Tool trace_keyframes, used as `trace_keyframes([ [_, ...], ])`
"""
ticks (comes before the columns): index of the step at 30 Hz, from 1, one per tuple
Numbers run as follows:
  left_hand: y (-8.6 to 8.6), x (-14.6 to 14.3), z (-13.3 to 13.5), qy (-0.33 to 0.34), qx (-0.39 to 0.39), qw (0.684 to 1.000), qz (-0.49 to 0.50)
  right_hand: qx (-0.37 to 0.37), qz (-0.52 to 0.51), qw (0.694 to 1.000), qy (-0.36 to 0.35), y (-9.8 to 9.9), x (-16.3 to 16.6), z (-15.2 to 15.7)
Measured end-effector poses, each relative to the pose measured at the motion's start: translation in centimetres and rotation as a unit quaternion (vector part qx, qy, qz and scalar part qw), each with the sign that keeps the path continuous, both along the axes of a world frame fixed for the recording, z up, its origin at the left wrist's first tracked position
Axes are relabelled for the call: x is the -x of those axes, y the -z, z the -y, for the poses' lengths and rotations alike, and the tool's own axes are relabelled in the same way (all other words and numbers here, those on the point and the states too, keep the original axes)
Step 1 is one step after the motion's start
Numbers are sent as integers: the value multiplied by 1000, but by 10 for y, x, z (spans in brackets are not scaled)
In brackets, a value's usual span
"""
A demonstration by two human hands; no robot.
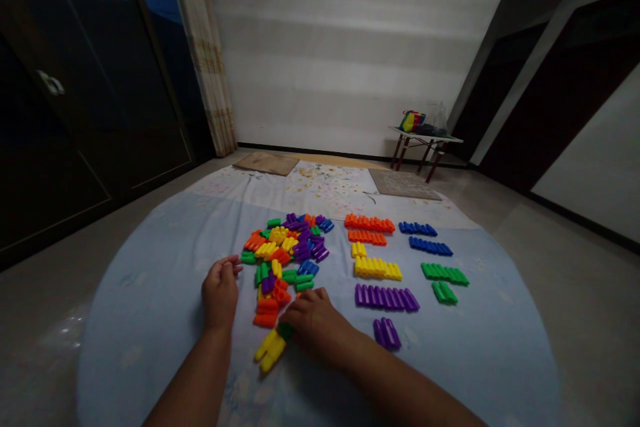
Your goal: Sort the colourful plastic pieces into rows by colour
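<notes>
A mixed pile of coloured plastic tube blocks (pixel 285 250) lies on a pale blue sheet (pixel 150 293). To its right the blocks sit sorted in rows: orange (pixel 369 223), blue (pixel 429 245), yellow (pixel 377 269), green (pixel 444 273) and purple (pixel 386 297). My left hand (pixel 220 292) rests at the pile's left edge, fingers curled, pinching near a green block (pixel 248 257). My right hand (pixel 316 320) lies knuckles-up at the pile's near edge, fingers curled over a dark green block (pixel 286 329). Yellow blocks (pixel 270 350) lie just below it.
The sheet is spread on a grey floor. A small low table (pixel 425 137) with a colourful bag stands by the far wall. Two brown mats (pixel 266 163) lie beyond the sheet. Dark doors line the left side, a curtain (pixel 203 47) hangs at the corner.
</notes>
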State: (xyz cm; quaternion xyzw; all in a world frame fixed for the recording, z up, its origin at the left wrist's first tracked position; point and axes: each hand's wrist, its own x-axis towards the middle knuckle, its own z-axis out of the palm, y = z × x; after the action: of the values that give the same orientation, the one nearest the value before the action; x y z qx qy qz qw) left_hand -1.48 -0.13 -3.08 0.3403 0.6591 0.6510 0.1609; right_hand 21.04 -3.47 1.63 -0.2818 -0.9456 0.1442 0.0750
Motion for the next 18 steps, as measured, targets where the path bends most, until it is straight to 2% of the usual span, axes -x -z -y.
trace_keyframes([
  [3,0,0,-1,1,2,1000,-1,1,27,1000,0,-8,-16,-3],
  [7,2,1,-2,0,7,1000,5,15,36,999,35,-16,-33,-6],
  [13,3,2,-1,5,9,1000,3,16,7,991,136,-10,-28,3],
  [18,3,3,-2,1,17,1000,0,-16,43,992,116,-6,-24,6],
])
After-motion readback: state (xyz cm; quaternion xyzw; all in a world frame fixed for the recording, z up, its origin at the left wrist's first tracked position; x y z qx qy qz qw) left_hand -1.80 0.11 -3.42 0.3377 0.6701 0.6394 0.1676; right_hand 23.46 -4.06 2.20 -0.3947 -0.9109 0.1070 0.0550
